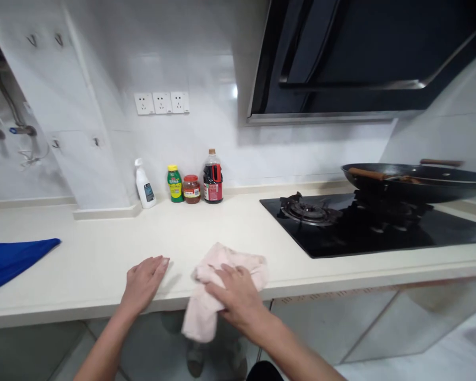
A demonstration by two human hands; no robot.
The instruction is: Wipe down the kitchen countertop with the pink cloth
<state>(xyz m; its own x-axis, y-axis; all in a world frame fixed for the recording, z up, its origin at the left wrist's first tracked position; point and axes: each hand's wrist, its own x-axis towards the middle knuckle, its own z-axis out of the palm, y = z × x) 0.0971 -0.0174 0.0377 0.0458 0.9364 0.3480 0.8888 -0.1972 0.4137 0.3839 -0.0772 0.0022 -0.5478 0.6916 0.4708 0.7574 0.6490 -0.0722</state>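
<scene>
My right hand point(240, 296) grips a pale pink cloth point(230, 259) at the front of the white countertop point(115, 248). Part of the cloth lies bunched on the surface, and one end hangs over the front edge. To the left, my left hand point(145, 283) is held at the counter's front, fingers stretched out and holding nothing. Whether it touches the surface I cannot tell. A gap separates it from the cloth.
By the wall stand a white spray bottle point(145, 185), a green bottle point(175, 185), a red-lidded jar point(191, 190) and a dark sauce bottle point(213, 182). A wok point(416, 182) sits on the black gas stove point(337, 238), under a range hood point(341, 63). Blue fabric point(16, 259) lies left.
</scene>
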